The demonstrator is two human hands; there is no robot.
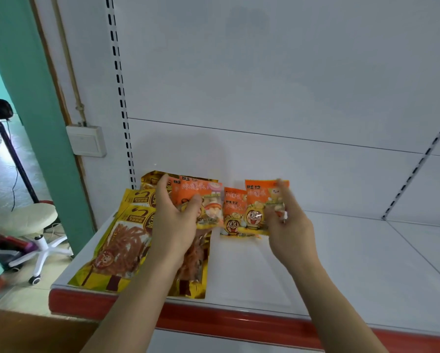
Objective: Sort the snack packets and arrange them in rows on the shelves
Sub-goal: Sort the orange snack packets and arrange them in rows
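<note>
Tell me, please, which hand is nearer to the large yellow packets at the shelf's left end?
Left. The left hand hovers directly over the yellow packets, gripping orange packets; the right hand is off to their right.

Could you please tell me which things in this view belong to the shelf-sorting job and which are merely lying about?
Job: orange snack packets; yellow snack packets; white shelf; left hand; right hand.

Lying about: white stool; wall switch; fan stand.

bright, even light | soft shadows on back panel (264, 72) | right hand (287, 225) motion-blurred | edges bowed
</note>
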